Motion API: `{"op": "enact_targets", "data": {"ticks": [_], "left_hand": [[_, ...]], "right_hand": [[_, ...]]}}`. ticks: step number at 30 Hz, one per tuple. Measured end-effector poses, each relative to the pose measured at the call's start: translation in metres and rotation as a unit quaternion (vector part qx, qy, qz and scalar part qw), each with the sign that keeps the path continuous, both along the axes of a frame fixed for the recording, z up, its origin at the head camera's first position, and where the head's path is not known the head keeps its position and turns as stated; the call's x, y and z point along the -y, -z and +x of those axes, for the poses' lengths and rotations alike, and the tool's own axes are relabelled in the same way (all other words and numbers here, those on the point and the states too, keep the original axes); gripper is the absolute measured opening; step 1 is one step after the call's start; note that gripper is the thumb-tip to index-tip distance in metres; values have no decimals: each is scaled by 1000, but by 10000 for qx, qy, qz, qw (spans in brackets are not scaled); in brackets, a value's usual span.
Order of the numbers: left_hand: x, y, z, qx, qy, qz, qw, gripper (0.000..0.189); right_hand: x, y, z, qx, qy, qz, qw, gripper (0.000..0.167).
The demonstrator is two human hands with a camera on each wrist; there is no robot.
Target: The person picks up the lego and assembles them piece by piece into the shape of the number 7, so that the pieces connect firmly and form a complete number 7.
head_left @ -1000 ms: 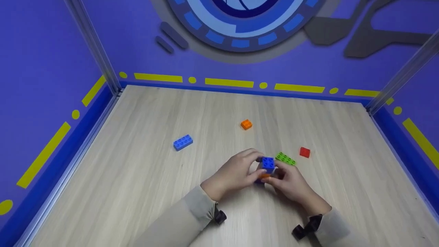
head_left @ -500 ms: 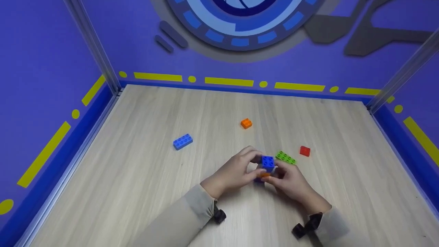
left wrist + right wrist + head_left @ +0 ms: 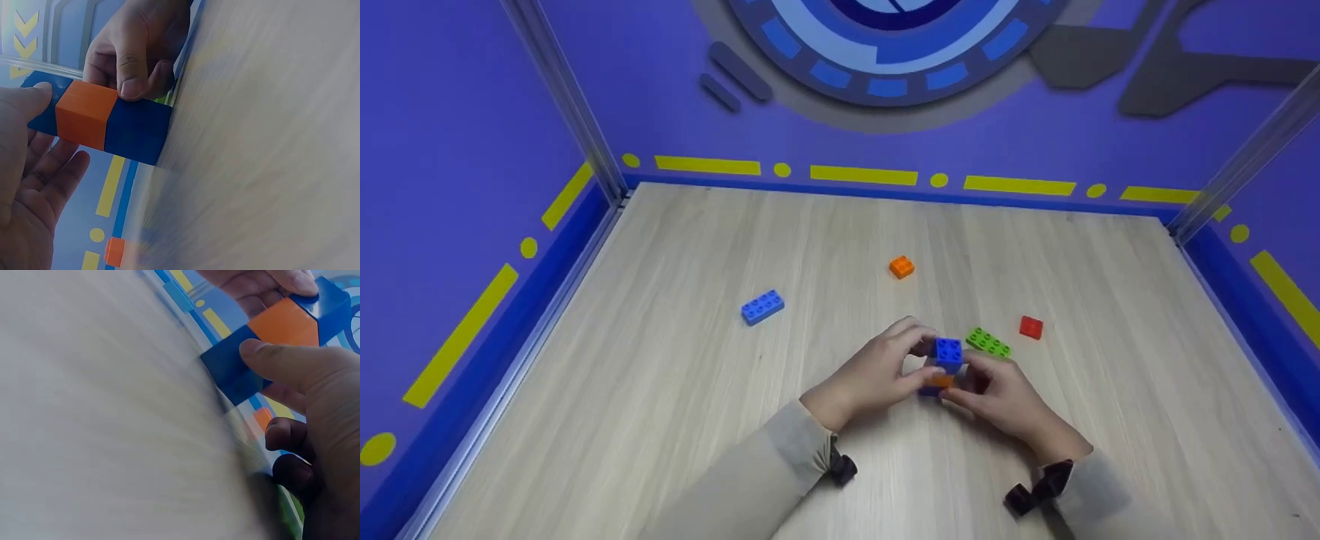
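Observation:
Between both hands stands an upright stack of toy building bricks: a dark blue brick (image 3: 949,351) on top, an orange brick (image 3: 84,112) in the middle and another dark blue brick (image 3: 138,129) at the bottom. My left hand (image 3: 870,371) pinches the top blue brick, its thumb flat on that brick's side in the left wrist view. From the other side my right hand (image 3: 1009,397) grips the bottom blue brick, thumb pressed on its face in the right wrist view. The lower end of the stack is close over the table. Fingers behind the stack are partly hidden.
A green brick (image 3: 988,343) lies just beyond my right hand, with a red brick (image 3: 1031,328) to its right. Farther back is a small orange brick (image 3: 901,267); a lighter blue brick (image 3: 763,307) lies to the left. Blue panels (image 3: 840,135) wall in the wooden table (image 3: 697,247).
Both hands keep their hold on the stack and stay almost in place. A little more of the middle orange brick shows by the thumbs. The head view has shifted slightly.

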State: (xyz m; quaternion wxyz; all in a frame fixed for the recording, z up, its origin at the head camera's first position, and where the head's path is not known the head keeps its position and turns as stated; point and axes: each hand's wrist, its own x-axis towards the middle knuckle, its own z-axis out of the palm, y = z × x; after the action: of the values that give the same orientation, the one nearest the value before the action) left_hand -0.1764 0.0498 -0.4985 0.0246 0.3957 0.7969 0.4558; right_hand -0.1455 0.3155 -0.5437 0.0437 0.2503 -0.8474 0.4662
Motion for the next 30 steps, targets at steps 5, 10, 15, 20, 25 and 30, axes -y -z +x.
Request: {"op": "enact_targets", "data": {"ticks": [5,10,15,20,25,30], "left_hand": [[-1,-1,-1,-6,5,-44,10000,31],[0,-2,-2,34,71,51,10000,32],[2,-1,-4,134,122,90,9998,34],[2,0,-5,178,152,140,9996,36],[2,0,-6,199,146,174,9995,35],[2,1,-6,204,135,178,9995,35]], "right_hand": [[-6,0,0,-323,-267,-294,9987,42],[-4,-2,-3,-692,989,-436,9917,30],[-4,-7,-9,-285,2502,-356,9671,28],[-8,-12,-11,553,2951,166,9537,44],[-12,-17,-13,1135,3068,855,9411,56],[-13,-16,-13,1127,3259,1563,9256,58]]}}
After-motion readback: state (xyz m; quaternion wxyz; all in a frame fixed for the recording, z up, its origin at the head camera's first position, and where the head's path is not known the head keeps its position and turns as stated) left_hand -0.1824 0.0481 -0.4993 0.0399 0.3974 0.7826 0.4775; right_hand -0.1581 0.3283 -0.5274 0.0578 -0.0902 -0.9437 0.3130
